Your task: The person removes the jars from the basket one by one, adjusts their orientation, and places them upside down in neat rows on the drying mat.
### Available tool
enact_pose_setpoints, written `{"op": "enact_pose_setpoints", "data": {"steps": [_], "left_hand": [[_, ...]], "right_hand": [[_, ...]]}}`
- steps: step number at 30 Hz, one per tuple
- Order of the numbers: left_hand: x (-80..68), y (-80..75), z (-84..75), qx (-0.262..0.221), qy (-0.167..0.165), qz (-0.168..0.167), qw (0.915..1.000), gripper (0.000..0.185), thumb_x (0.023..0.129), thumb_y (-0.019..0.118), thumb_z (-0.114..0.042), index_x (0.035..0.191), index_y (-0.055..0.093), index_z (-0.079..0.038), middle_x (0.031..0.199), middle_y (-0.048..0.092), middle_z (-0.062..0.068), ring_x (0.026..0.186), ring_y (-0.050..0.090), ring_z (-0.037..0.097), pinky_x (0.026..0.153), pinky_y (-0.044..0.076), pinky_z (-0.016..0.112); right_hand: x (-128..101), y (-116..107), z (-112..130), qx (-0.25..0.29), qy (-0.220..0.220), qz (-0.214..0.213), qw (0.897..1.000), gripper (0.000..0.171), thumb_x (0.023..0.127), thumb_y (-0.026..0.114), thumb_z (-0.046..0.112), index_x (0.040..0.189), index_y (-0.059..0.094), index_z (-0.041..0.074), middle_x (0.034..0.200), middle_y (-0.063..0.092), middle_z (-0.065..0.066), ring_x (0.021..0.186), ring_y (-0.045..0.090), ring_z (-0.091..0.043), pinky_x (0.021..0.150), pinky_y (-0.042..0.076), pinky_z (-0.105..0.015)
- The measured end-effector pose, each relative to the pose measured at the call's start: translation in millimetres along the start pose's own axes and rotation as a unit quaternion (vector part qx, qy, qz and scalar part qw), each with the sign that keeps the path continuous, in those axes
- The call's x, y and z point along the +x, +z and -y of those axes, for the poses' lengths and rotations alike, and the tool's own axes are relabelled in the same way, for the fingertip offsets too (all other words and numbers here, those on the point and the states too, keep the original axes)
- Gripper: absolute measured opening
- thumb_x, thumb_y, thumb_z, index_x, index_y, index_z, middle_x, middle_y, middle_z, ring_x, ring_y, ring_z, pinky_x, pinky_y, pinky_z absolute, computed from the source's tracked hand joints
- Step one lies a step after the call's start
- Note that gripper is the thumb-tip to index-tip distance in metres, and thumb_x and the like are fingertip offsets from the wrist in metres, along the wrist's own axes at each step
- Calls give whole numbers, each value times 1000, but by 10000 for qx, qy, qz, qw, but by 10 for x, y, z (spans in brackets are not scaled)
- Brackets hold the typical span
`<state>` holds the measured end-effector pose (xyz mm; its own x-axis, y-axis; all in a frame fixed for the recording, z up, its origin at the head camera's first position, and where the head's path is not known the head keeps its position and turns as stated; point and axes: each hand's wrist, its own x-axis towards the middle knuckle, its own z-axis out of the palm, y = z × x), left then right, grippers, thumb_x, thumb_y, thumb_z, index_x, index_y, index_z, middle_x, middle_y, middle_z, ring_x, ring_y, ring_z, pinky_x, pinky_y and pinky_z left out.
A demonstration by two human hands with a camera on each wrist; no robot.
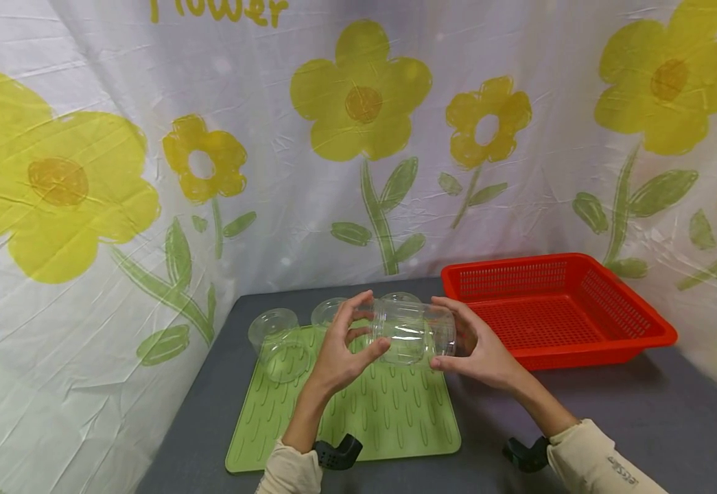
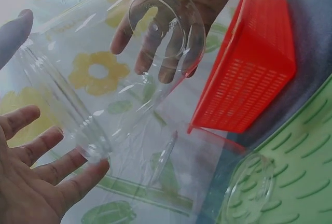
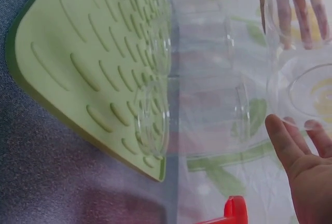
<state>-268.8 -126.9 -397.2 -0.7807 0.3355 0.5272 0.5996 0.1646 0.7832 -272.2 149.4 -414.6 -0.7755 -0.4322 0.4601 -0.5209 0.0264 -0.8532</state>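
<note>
A clear plastic jar (image 1: 406, 333) lies sideways in the air above the green mat (image 1: 389, 418), between both hands. My left hand (image 1: 341, 353) holds it by the ridged rim end, thumb on the near side and fingers spread behind; the left wrist view shows these fingertips at the rim. Around the base end, my right hand (image 1: 478, 346) grips with thumb and fingers. More clear jars stand along the mat's back: one at the left (image 1: 278, 346), one in the middle (image 1: 327, 313) partly behind my left hand, and one (image 1: 401, 298) mostly hidden behind the held jar.
A red plastic basket (image 1: 593, 353) with perforated walls stands at the right on the dark grey table (image 1: 197, 418). Behind the table hangs a white cloth (image 1: 272, 226) printed with yellow flowers. Each wrist wears a black band.
</note>
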Motion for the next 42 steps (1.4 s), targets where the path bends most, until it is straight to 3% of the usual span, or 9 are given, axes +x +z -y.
{"op": "enact_pose_setpoints", "data": {"steps": [3, 7, 9, 12, 17, 24, 30, 37, 42], "left_hand": [[8, -12, -24, 212, 63, -7, 9998, 78, 91, 74, -48, 156, 38, -25, 157, 40, 13, 138, 48, 39, 109, 46, 59], [31, -36, -70, 601, 106, 6, 9981, 85, 87, 74, -60, 157, 37, -28, 157, 40, 6, 142, 44, 40, 114, 42, 60], [49, -50, -100, 789, 98, 50, 9968, 89, 84, 77, -61, 157, 37, -30, 158, 40, 3, 144, 42, 38, 115, 40, 60], [80, -60, -159, 1231, 23, 229, 9921, 95, 78, 85, -53, 157, 35, -35, 160, 37, -3, 146, 40, 32, 114, 40, 60], [125, -34, -267, 2094, 10, 824, 9744, 108, 70, 93, -45, 159, 33, -33, 164, 32, -5, 148, 39, 26, 109, 46, 57], [171, 40, -304, 2918, 469, 1449, 9443, 111, 67, 93, -53, 158, 37, -26, 160, 41, 4, 147, 42, 26, 111, 47, 52], [146, 76, -276, 3226, 657, 1528, 9318, 112, 65, 94, -52, 157, 40, -21, 156, 47, 4, 143, 47, 26, 110, 48, 51], [114, 91, -245, 3375, 773, 1482, 9264, 111, 65, 94, -52, 157, 40, -21, 154, 52, 5, 140, 51, 26, 112, 47, 48], [97, 96, -221, 3390, 781, 1488, 9256, 105, 67, 93, -51, 155, 44, -20, 152, 55, 5, 137, 55, 26, 112, 47, 47]], "right_hand": [[-1, -9, 14, -223, 66, -36, 9997, 90, 81, 83, 2, 156, 36, 18, 155, 42, -18, 135, 53, -38, 105, 53, -34], [-5, -14, 28, -542, 172, -95, 9983, 91, 81, 86, 8, 156, 38, 26, 158, 42, -10, 143, 44, -40, 112, 45, -54], [-7, -11, 35, -696, 217, -103, 9973, 92, 80, 87, 10, 155, 38, 29, 157, 42, -7, 141, 47, -38, 111, 43, -60], [-18, -5, 45, -1008, 222, -90, 9946, 93, 77, 90, 16, 155, 39, 29, 156, 44, -6, 136, 51, -36, 109, 46, -58], [-32, -5, 60, -1579, 74, -30, 9874, 96, 75, 92, 23, 155, 39, 24, 156, 45, -9, 133, 51, -34, 104, 51, -54], [-9, 16, 96, -1937, -121, 167, 9808, 99, 72, 95, 26, 154, 41, 13, 154, 47, -7, 133, 53, -35, 102, 53, -54], [27, 39, 169, -2234, -329, 398, 9734, 101, 72, 95, 31, 154, 41, 11, 152, 49, -9, 136, 52, -33, 103, 52, -55], [41, 51, 216, -2656, -424, 524, 9617, 102, 71, 94, 37, 156, 40, 18, 146, 52, 2, 134, 54, -24, 103, 52, -55], [63, 55, 237, -2843, -600, 557, 9552, 102, 71, 95, 35, 155, 40, 18, 146, 53, -4, 133, 53, -27, 104, 49, -56]]}}
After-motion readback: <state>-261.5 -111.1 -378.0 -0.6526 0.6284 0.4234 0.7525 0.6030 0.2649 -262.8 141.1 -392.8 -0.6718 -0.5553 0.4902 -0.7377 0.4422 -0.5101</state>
